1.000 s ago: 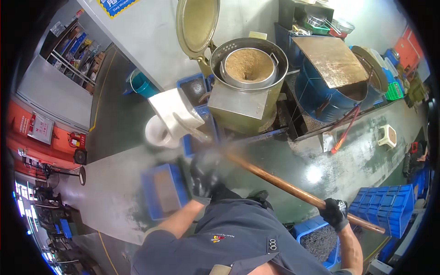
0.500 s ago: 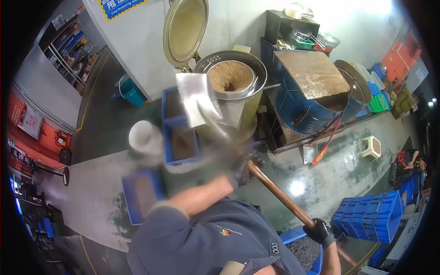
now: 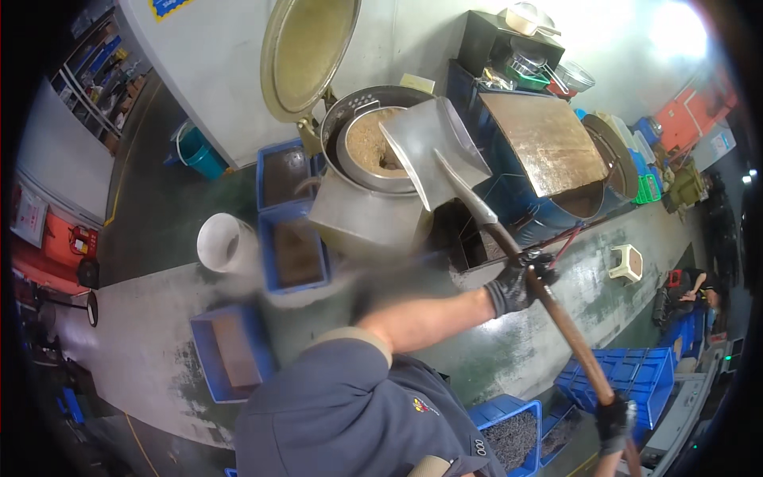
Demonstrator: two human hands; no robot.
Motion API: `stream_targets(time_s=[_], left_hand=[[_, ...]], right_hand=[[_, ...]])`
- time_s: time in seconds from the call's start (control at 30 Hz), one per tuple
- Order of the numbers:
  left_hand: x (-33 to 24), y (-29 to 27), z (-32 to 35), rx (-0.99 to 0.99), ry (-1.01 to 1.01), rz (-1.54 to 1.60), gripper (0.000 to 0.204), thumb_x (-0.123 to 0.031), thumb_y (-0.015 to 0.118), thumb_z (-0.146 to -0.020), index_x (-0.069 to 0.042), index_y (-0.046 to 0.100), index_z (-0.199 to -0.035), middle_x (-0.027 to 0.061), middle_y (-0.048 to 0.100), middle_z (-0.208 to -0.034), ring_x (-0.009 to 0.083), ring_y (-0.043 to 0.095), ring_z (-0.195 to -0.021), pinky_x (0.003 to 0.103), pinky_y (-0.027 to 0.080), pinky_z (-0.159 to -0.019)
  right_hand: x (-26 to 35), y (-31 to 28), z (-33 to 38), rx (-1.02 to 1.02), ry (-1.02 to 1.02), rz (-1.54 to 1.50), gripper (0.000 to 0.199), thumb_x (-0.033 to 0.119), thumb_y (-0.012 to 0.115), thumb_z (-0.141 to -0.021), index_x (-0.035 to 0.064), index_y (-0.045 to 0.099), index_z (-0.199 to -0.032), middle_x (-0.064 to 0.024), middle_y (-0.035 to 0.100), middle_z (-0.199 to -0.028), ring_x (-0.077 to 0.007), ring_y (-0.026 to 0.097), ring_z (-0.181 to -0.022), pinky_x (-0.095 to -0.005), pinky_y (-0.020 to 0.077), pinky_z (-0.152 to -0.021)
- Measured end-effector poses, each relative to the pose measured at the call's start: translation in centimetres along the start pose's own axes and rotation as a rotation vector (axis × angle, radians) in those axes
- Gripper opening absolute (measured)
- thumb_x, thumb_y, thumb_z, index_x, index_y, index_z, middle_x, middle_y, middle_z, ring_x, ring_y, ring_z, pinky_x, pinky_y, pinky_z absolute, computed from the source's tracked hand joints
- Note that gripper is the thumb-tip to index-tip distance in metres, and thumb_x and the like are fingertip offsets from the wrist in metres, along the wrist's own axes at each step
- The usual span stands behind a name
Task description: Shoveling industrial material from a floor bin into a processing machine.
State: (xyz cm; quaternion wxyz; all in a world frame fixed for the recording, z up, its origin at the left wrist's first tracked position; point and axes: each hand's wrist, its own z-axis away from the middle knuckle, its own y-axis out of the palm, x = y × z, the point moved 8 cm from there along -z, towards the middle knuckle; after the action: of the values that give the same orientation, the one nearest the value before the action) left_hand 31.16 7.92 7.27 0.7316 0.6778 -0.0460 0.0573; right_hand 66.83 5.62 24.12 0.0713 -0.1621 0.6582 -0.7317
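Note:
Both my hands grip a shovel [image 3: 441, 147] with a wide silvery blade and a long wooden handle. My left hand [image 3: 520, 282], in a black glove, is wrapped round the handle below the blade's socket. Farther down the handle, at the lower right, my right hand [image 3: 616, 425] closes on it in another black glove. The blade is raised and overlaps the right side of a round metal machine [image 3: 358, 211]. Inside that machine sits an inner drum [image 3: 381, 179] lined with brown, crumbly material [image 3: 369, 139] around a dark hollow. Its round lid [image 3: 310, 56] stands open.
Left of the machine are blue bins [image 3: 270, 278] and a white bucket [image 3: 222, 242]. A blue barrel [image 3: 548, 215] under a flat board [image 3: 544, 143] stands to the right. Dark chips fill a blue crate [image 3: 509, 437] beside me. A person [image 3: 691, 290] sits at far right.
The shovel blade has swung right, from the machine's left side to its right. My left arm now reaches farther right, and my right hand is lower and farther right on the same handle.

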Motion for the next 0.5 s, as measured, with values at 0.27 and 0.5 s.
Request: stream_targets(time_s=[0.27, 0.5], left_hand=[[-4.7, 14.6, -11.7, 0.473, -0.065, 0.432, 0.015, -0.019, 0.059, -0.083, -0.007, 0.057, -0.093, 0.0043, 0.056, -0.077, 0.0190, 0.057, -0.079, 0.031, 0.049, -0.078], [-23.6, 12.2, -17.4, 0.416, 0.355, 0.282, 0.029, -0.033, 0.052, -0.087, -0.007, 0.055, -0.100, 0.0063, 0.060, -0.086, 0.0200, 0.059, -0.077, 0.032, 0.049, -0.086]], right_hand=[[33.8, -7.5, 5.7, -0.480, -0.671, 0.835, 0.019, 0.013, 0.059, -0.077, 0.0054, 0.060, -0.094, -0.0113, 0.063, -0.081, -0.0248, 0.058, -0.070, -0.0374, 0.0478, -0.063], [65.4, 1.5, -3.6, -0.265, -0.986, 0.670, 0.016, 0.016, 0.064, -0.072, 0.0066, 0.061, -0.084, -0.0135, 0.060, -0.075, -0.0292, 0.059, -0.070, -0.0396, 0.0462, -0.061]])
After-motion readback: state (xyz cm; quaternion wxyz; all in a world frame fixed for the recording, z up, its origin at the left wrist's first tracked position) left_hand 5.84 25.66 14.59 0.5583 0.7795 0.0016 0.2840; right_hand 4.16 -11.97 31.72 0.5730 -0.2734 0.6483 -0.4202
